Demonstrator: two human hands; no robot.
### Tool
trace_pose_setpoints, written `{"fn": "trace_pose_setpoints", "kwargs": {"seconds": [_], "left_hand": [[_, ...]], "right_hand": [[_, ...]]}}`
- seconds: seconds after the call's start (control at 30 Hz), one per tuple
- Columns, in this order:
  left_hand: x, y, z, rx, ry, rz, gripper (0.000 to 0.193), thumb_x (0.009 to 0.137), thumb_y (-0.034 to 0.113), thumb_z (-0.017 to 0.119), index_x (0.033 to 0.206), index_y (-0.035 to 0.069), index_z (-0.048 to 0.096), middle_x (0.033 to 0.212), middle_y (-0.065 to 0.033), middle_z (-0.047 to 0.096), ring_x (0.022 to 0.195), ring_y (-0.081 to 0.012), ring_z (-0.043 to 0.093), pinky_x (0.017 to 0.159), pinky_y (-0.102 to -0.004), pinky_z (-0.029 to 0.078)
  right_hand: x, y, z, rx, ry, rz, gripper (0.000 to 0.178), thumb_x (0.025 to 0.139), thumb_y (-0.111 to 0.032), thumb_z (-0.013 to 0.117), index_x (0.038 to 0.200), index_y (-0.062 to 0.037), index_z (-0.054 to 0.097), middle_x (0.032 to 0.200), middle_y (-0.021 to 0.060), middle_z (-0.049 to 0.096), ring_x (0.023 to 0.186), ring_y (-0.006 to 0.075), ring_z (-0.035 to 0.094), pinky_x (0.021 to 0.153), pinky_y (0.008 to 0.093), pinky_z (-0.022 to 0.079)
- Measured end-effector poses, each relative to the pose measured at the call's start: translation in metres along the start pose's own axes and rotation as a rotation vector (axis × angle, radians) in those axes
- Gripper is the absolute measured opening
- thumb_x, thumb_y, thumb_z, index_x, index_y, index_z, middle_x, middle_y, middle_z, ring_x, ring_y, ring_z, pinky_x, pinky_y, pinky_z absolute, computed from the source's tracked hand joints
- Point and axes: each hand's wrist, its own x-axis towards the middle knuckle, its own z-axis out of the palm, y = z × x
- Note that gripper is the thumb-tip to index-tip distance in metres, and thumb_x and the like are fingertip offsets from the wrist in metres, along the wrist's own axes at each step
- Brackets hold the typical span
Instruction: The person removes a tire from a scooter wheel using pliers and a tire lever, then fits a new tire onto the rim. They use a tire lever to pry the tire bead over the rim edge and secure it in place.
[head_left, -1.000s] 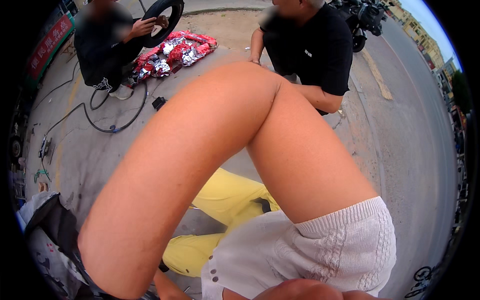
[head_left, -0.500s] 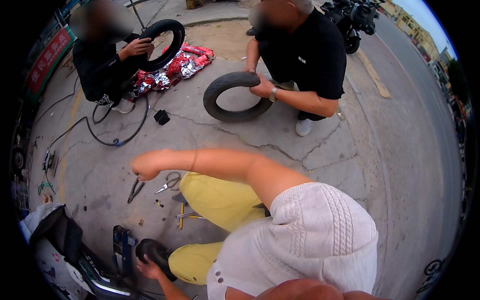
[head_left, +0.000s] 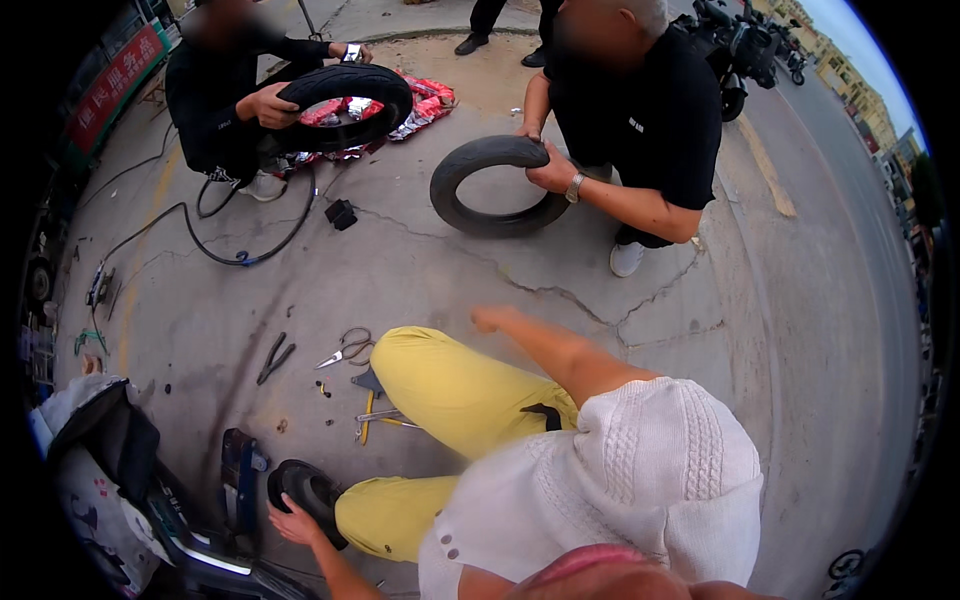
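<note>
My left hand has its fingers spread against a dark, rounded thing that looks like a wheel, beside my yellow-trousered knee. Blurred by motion, my right hand hangs over the pavement beyond my other knee; its fingers cannot be made out. Black-handled pliers lie on the ground, with scissors to their right. Closer to my knees are a yellow-handled tool and a grey flat piece.
Two people in black crouch ahead, each holding a tire. A hose, a black block and crumpled red-silver wrapping lie nearby. A scooter fills the lower left.
My right hand has moved right, away from the pliers, which now lie free on the ground. The person at far left has tilted the tire flatter. My left hand stays by the wheel-like thing.
</note>
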Motion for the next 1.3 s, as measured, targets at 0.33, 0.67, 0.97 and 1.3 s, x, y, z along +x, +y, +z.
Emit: {"fn": "trace_pose_setpoints", "kwargs": {"seconds": [0.33, 0.67, 0.97, 1.3], "left_hand": [[0.008, 0.034, 0.014, 0.001, -0.008, -0.016, 0.058, 0.092, 0.05, 0.05, 0.127, 0.003, 0.053, 0.113, -0.0184, 0.059, 0.105, -0.0369, 0.055, 0.087, -0.047, 0.044], [-0.004, 0.023, 0.015, -0.028, 0.008, -0.039, 0.058, 0.091, 0.05, 0.053, 0.125, 0.003, 0.055, 0.111, -0.0197, 0.058, 0.105, -0.0383, 0.055, 0.086, -0.0474, 0.045], [0.002, 0.03, 0.01, -0.073, 0.005, -0.027, 0.055, 0.09, 0.045, 0.057, 0.123, 0.002, 0.055, 0.109, -0.0201, 0.059, 0.103, -0.039, 0.055, 0.086, -0.0468, 0.045], [0.006, 0.033, 0.011, -0.099, -0.031, -0.072, 0.056, 0.088, 0.046, 0.059, 0.125, 0.004, 0.054, 0.113, -0.0194, 0.058, 0.106, -0.0378, 0.055, 0.088, -0.0468, 0.045]], "right_hand": [[0.002, -0.026, -0.081, 0.333, 0.949, -0.084, 0.064, 0.081, -0.024, 0.072, 0.129, 0.0041, 0.042, 0.117, 0.0227, 0.051, 0.099, 0.0341, 0.058, 0.086, 0.0426, 0.047], [0.027, -0.25, -0.192, 0.749, 0.535, -0.667, 0.102, 0.067, -0.056, 0.077, 0.138, 0.0035, 0.036, 0.132, 0.0253, 0.048, 0.125, 0.0352, 0.046, 0.104, 0.0402, 0.037], [0.029, -0.301, -0.154, 0.78, 0.513, -0.72, 0.096, 0.061, -0.054, 0.083, 0.125, 0.0059, 0.043, 0.117, 0.0252, 0.058, 0.112, 0.0352, 0.057, 0.094, 0.0378, 0.045], [-0.028, -0.294, -0.117, 1.406, 0.085, -0.752, 0.063, 0.076, -0.035, 0.079, 0.118, 0.0035, 0.052, 0.107, 0.0108, 0.061, 0.097, 0.0166, 0.059, 0.085, 0.0312, 0.048]]}}
